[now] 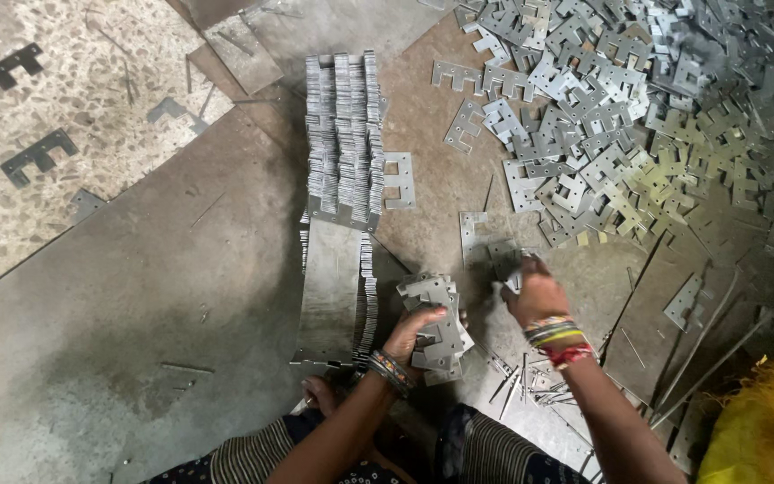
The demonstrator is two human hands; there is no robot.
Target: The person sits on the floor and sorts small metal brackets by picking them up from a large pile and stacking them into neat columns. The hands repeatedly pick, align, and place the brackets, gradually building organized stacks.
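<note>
A small stack of flat, notched metal plates sits in the left hand, whose fingers curl closed around it; its faces tilt up toward the camera and its long axis runs roughly away from the person. Just to the right, the right hand presses down on loose plates on the floor, fingers bent, though the blur hides whether they actually pinch one. To the left of the left fingers, long rows of plates set on edge run away from the person, so a good share looks already gathered. Well beyond the right fingers, a big loose heap lies unsorted, so much appears left. A yellow sack lies off to the right.
</note>
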